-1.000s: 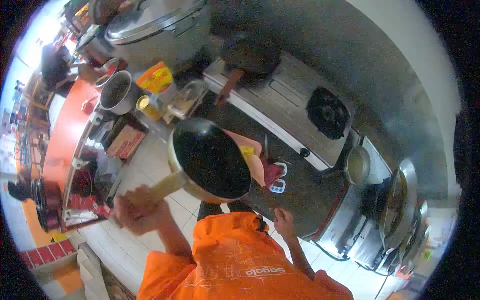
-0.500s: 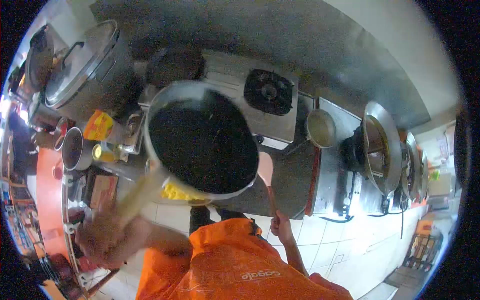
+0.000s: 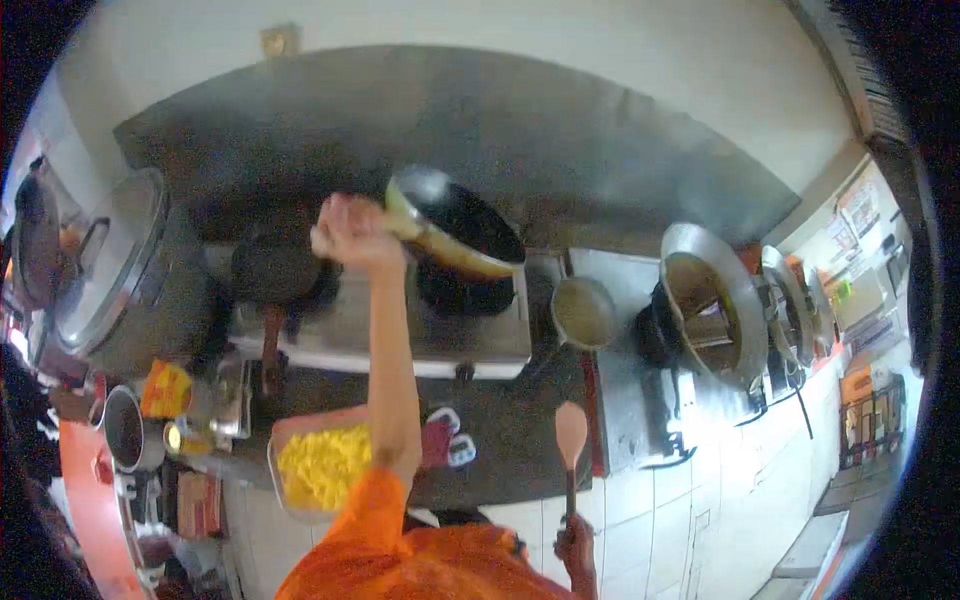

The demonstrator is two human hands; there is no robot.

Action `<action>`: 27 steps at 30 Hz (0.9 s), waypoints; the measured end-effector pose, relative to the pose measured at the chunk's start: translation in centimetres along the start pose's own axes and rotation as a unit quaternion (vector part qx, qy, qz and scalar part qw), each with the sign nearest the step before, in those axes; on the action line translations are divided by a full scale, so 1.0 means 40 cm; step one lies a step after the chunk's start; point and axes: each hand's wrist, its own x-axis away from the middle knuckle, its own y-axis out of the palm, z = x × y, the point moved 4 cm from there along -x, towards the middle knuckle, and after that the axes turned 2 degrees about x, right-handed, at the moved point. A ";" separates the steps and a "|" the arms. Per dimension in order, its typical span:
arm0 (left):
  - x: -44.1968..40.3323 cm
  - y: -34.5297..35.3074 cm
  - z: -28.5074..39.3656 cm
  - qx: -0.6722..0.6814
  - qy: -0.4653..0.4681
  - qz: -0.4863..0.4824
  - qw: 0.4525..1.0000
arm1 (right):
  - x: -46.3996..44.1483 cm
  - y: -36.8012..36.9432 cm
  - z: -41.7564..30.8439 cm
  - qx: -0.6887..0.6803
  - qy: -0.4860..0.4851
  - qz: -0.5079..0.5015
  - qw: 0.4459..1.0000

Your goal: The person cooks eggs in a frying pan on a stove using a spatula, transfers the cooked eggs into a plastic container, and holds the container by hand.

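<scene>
My left hand (image 3: 352, 232) is closed round the handle of a dark-coated frying pan (image 3: 465, 225), tilted over the right burner (image 3: 465, 290) of the stove. Whether the pan touches the burner I cannot tell. Low in the view, my right hand (image 3: 575, 548) grips a spatula (image 3: 571, 435) upright, its pale pink head at the top. On the dark counter, a tray (image 3: 277, 455) of yellow food (image 3: 325, 466) lies beside my left arm. A dark red cloth (image 3: 436, 442) and a white timer (image 3: 461, 450) are to the right of that arm.
A second dark pan (image 3: 275, 268) sits on the left burner. At the far left stand a large lidded pot (image 3: 125, 265) and a smaller pot (image 3: 130, 430). A shallow pan (image 3: 584, 312) and a big wok (image 3: 690, 300) are on the right, with a yellow packet (image 3: 166, 389) near the left pots.
The frying pan has moved away from my body to above the right burner, with my left arm stretched out. The view has turned, and the spatula now points upright in my right hand.
</scene>
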 end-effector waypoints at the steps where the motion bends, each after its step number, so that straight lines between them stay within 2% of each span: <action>1: 0.003 -0.010 -0.007 -0.021 0.032 -0.047 0.998 | 0.008 -0.006 0.004 0.018 0.015 0.010 1.000; 2: 0.006 -0.020 -0.019 -0.008 0.025 -0.049 0.998 | 0.017 -0.015 0.014 -0.026 0.011 -0.038 0.999; 4: 0.015 -0.045 -0.038 0.006 0.007 -0.053 0.999 | 0.043 0.016 -0.017 -0.007 0.000 0.006 1.000; 6: 0.034 -0.066 -0.059 0.015 0.009 -0.068 0.998 | 0.022 -0.028 0.035 0.027 -0.027 0.030 0.999; 7: 0.041 -0.072 -0.070 0.019 0.013 -0.074 0.997 | -0.012 -0.070 0.097 0.092 -0.087 0.063 0.990; 9: 0.076 -0.086 -0.080 -0.070 0.114 0.000 0.991 | 0.023 -0.047 0.080 0.011 -0.036 0.061 0.997; 10: 0.084 -0.097 -0.097 -0.088 0.121 0.003 0.989 | 0.024 -0.039 0.059 -0.029 -0.021 0.063 0.997; 11: 0.092 -0.108 -0.114 -0.106 0.129 0.006 0.986 | 0.021 -0.049 0.059 0.080 -0.041 0.097 0.991; 12: 0.090 -0.170 -0.123 -0.108 0.096 -0.028 0.989 | 0.016 -0.052 0.065 0.012 -0.017 0.090 0.996; 14: 0.098 -0.248 -0.135 -0.178 0.119 -0.043 0.976 | 0.028 -0.033 0.041 -0.053 0.044 0.088 0.994; 15: 0.102 -0.273 -0.126 -0.245 0.174 -0.025 0.953 | 0.020 -0.042 0.042 0.008 -0.003 0.086 0.996; 17: 0.112 -0.332 -0.114 -0.016 0.031 -0.006 0.999 | 0.012 -0.063 0.057 0.132 -0.086 0.072 0.985; 20: 0.142 -0.372 -0.056 0.016 0.011 0.028 0.999 | 0.027 -0.009 0.015 0.026 -0.031 0.053 0.998; 21: 0.154 -0.392 -0.036 -0.012 0.015 0.046 0.999 | 0.066 0.057 -0.051 -0.072 0.036 0.005 0.997; 23: 0.185 -0.449 -0.010 -0.066 0.026 0.086 0.994 | 0.047 0.061 -0.041 -0.073 0.035 -0.019 0.997; 26: 0.254 -0.489 0.032 -0.174 0.162 -0.005 0.971 | 0.003 0.079 -0.036 -0.031 0.036 -0.043 0.998; 27: 0.259 -0.517 0.044 -0.217 0.091 -0.037 0.971 | 0.005 0.104 -0.042 -0.036 0.033 -0.041 0.998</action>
